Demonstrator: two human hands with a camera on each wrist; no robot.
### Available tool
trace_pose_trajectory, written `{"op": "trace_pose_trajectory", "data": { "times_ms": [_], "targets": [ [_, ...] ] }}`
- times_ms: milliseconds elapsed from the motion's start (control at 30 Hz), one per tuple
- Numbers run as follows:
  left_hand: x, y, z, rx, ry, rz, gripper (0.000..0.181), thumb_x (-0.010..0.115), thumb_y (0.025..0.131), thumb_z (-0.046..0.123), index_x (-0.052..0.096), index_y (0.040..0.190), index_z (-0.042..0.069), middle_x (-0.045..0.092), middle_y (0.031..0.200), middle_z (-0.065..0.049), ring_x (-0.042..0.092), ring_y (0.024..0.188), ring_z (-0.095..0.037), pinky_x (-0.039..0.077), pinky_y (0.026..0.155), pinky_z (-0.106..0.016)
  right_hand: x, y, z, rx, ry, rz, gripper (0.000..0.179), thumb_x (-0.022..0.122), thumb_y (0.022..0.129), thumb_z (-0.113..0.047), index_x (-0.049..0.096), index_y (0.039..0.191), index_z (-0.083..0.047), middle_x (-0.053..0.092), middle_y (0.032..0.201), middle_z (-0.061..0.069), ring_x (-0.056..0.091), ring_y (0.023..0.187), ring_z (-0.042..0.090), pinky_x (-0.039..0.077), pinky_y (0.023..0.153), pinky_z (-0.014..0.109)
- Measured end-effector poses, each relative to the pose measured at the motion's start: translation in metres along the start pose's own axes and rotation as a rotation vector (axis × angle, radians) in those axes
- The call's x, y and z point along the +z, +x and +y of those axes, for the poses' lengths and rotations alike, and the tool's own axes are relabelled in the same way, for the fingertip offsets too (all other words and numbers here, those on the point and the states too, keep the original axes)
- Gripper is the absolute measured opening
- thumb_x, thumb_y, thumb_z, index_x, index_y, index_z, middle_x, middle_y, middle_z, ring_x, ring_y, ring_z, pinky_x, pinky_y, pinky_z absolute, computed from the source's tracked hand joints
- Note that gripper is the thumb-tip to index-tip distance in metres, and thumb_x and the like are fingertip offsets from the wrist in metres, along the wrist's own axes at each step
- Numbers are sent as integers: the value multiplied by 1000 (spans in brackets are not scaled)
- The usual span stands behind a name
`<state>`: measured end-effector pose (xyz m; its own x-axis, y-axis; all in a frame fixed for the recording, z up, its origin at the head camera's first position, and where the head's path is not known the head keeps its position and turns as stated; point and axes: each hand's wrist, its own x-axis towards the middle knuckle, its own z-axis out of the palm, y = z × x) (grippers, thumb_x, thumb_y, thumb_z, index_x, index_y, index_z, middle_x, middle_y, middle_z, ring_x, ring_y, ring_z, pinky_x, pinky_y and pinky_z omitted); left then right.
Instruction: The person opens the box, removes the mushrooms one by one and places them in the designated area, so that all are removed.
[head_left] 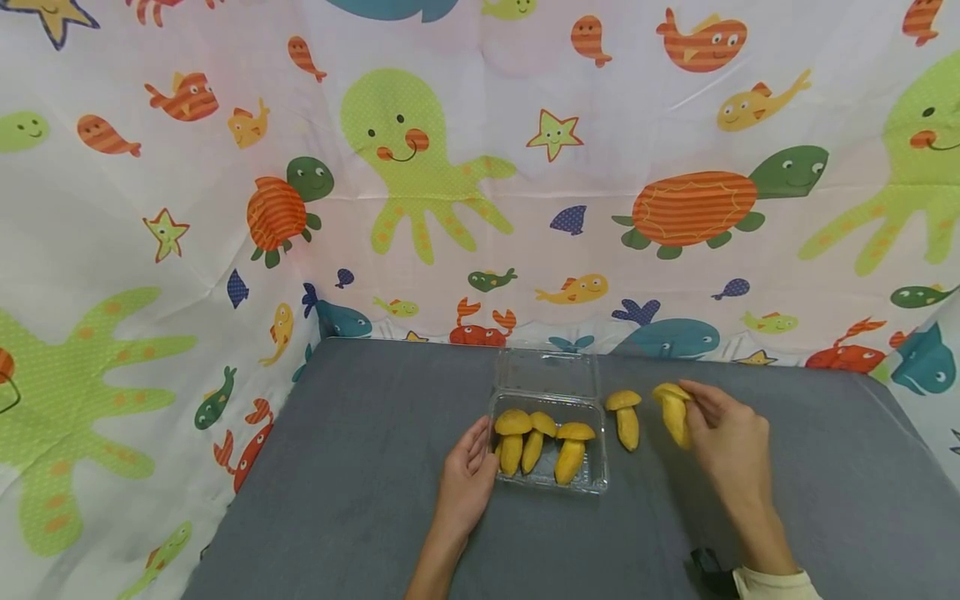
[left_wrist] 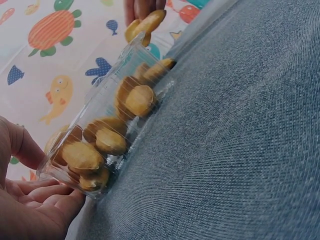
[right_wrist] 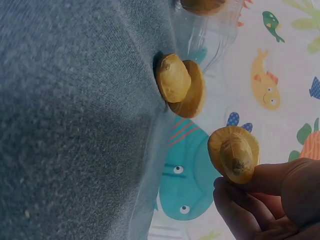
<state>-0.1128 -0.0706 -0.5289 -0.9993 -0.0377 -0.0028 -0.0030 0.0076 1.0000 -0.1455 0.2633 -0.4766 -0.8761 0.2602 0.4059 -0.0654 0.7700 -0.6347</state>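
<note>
Currently my R hand [head_left: 733,446] pinches a mushroom [head_left: 675,417] above worktop [head_left: 375,475], R of open box [head_left: 546,460]; my L hand [head_left: 465,479] grips box's L edge. More mushrooms [head_left: 513,423] inside, another mushroom [head_left: 626,417] just beside, on worktop.

No txt, label, brand, no. or sign I can read in any view: nothing legible on the box [head_left: 547,462] I hold, the mushroom [head_left: 676,419] I pinch, the backdrop [head_left: 487,108] or the table [head_left: 360,467].

One yellow mushroom [head_left: 677,419] is held cap-up, another [head_left: 627,423] lying beside an open clear container [head_left: 597,477] of mushrooms [head_left: 571,457].
</note>
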Motion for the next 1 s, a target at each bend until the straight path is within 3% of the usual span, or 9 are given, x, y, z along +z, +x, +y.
{"op": "trace_pose_trajectory", "data": {
  "times_ms": [500, 867, 1000],
  "targets": [
    [0, 3, 1, 0, -8, -18, 63, 51, 98, -5, 40, 160, -3, 45, 163, -19, 41, 152, -33, 34, 124, -44, 5, 7, 10, 32, 4, -32, 27, 68, 97, -2, 77, 123, 1, 75, 116, 25, 75, 104, 41, 33, 66, -7],
    [-1, 0, 2, 32, -2, -20, 63, 52, 96, -6, 41, 158, -6, 45, 161, -24, 41, 151, -38, 34, 123, -47, 16, 11, 19, 34, -37, -60, 26, 69, 96, -3, 77, 121, 1, 77, 113, 23, 77, 102, 39, 35, 61, -1],
    [0, 0, 2, 40, -16, -14, 63, 52, 96, -7, 42, 157, -7, 45, 161, -25, 41, 151, -38, 33, 123, -47, 20, 12, 21, 28, -40, -65, 26, 69, 96, -1, 76, 120, 2, 76, 113, 25, 77, 101, 40, 44, 61, 7]
  ]
}}
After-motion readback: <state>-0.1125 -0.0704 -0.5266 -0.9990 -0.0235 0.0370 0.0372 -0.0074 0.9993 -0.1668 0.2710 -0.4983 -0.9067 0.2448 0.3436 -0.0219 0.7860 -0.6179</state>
